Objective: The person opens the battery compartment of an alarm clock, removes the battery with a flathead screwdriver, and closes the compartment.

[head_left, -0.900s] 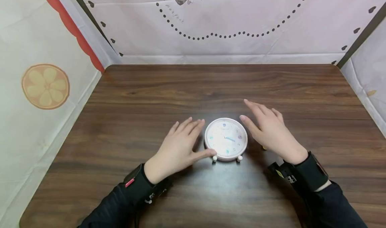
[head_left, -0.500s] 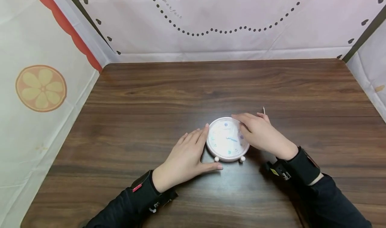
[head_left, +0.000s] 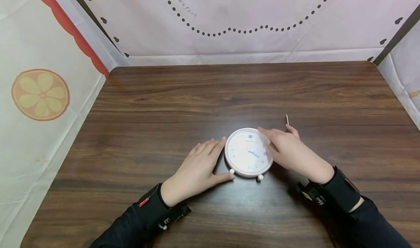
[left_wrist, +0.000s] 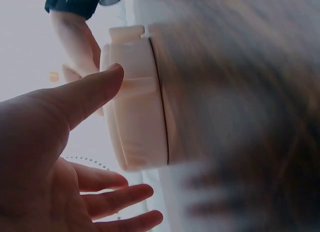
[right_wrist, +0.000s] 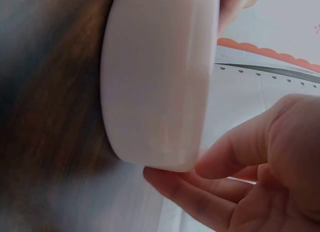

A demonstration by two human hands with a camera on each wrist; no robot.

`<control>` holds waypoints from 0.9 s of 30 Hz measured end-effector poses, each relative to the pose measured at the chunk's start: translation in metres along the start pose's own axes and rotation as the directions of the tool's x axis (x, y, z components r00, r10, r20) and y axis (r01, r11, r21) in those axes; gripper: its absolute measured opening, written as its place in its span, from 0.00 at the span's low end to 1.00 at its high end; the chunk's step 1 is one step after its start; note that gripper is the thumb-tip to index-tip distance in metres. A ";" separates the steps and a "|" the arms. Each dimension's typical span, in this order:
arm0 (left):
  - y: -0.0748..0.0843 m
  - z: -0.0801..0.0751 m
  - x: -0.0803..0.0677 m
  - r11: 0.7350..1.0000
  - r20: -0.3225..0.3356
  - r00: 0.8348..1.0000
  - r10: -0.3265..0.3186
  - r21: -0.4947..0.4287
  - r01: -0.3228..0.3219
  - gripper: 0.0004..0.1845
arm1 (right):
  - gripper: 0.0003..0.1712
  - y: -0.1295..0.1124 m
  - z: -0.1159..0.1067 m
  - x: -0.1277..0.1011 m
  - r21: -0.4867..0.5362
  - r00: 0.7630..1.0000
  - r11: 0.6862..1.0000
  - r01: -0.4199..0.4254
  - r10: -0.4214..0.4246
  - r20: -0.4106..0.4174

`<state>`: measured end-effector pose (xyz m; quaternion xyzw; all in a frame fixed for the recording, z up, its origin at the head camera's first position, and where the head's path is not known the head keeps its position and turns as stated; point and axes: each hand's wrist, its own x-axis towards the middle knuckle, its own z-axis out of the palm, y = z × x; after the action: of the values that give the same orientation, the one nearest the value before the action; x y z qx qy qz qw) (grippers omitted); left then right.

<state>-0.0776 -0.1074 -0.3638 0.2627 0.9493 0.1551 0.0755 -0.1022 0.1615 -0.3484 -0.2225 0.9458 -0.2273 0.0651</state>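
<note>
From the head view, a round white clock (head_left: 248,152) lies face up on the dark wooden table (head_left: 210,91), a little nearer the person than the middle, its two small ball feet pointing toward them. The left hand (head_left: 197,171) lies flat on the table at the clock's left, fingers straight and close together along the rim, thumb stretched out below the rim beside the left foot. The right hand (head_left: 288,151) comes in from the right, its fingers lying over the clock's right edge and onto the face; whether they press or only rest there cannot be told. A thin pale stick (head_left: 287,119) stands just behind that hand. In the left wrist view the clock (left_wrist: 135,101) is seen edge-on, the left thumb (left_wrist: 85,94) touching its side wall and the other fingers relaxed and slightly spread below. In the right wrist view the clock's (right_wrist: 160,76) smooth side fills the frame, and the right fingers (right_wrist: 195,194) curl loosely under its lower rim, touching it.
</note>
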 end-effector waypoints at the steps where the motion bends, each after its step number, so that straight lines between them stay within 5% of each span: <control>1: -0.002 0.000 0.000 1.000 -0.002 1.000 0.003 -0.006 -0.003 0.52 | 0.27 0.000 0.000 -0.002 -0.006 1.000 1.000 0.000 0.000 -0.003; 10: -0.015 -0.007 -0.002 0.999 -0.027 0.999 0.042 0.003 -0.041 0.46 | 0.31 0.003 0.002 -0.020 -0.009 1.000 1.000 0.016 -0.016 -0.006; 17: -0.020 -0.010 0.003 0.997 -0.043 0.997 0.062 -0.048 -0.064 0.26 | 0.44 0.006 0.008 -0.036 0.027 0.998 0.998 0.056 -0.055 -0.011; 27: -0.023 -0.008 0.003 0.992 -0.133 0.990 0.051 -0.108 -0.066 0.10 | 0.40 0.010 0.027 -0.043 0.029 0.970 0.985 0.170 -0.162 -0.183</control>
<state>-0.0932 -0.1270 -0.3642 0.2750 0.9339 0.2272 0.0237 -0.0615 0.1777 -0.3762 -0.2781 0.9205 -0.2722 -0.0348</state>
